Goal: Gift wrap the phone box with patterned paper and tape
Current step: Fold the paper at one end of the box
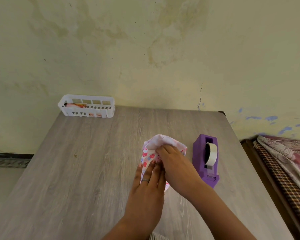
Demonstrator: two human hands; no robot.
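Near the desk's front edge, the left hand (148, 181) presses flat, fingers straight, on the pink patterned wrapping paper (148, 157). The right hand (173, 161) pinches its folded end; the box stays hidden beneath. A purple plastic tape dispenser (206, 158) stands just right; a white slotted plastic basket (86, 106) sits at the far-left corner of the grey wood-grain desk (93, 161).

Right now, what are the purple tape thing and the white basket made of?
The purple tape dispenser looks like moulded matte plastic: solid colour, smooth thick walls. The white basket seems to be glossy plastic too, with neat slots cut through its sides. The table looks like wood-grain laminate, though I can't be sure.
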